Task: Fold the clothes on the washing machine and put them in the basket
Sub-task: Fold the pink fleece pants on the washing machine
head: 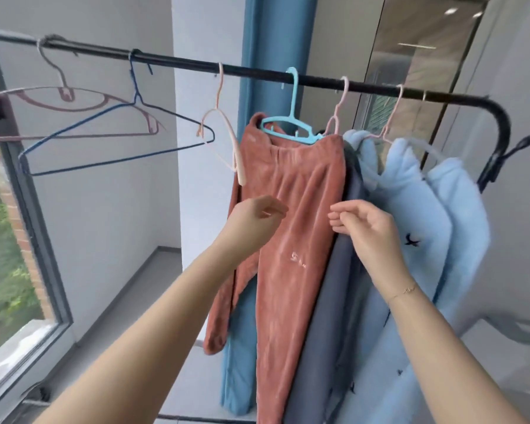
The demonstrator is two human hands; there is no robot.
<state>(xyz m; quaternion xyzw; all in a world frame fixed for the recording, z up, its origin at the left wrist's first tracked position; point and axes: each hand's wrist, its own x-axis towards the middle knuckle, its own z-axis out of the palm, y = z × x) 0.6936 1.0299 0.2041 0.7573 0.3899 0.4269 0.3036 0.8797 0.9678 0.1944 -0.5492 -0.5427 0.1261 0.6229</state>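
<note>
Here, the rust trousers (288, 215) hang from a turquoise hanger (294, 127) on the black rail (257, 71), their legs falling straight down past the bottom edge of the view. We hold both hands up in front of them. Our left hand (257, 214) is at the trousers' left edge, fingers loosely bent and gripping nothing that we can see. Our right hand (364, 224) is at their right edge, fingers curled near the seam where the rust cloth meets a grey garment (328, 301); whether it pinches either cloth we cannot tell. A thin bracelet (406, 290) circles the right wrist. Right of the grey garment hang pale blue fleeces (416, 209) with small dark bird marks. Left of the trousers, a pink hanger (224, 133), a blue wire hanger (120, 142) and a mauve hanger (65, 117) hang bare on the rail. Behind the trousers stands a blue curtain (276, 41), and a window (10, 240) fills the left.
</note>
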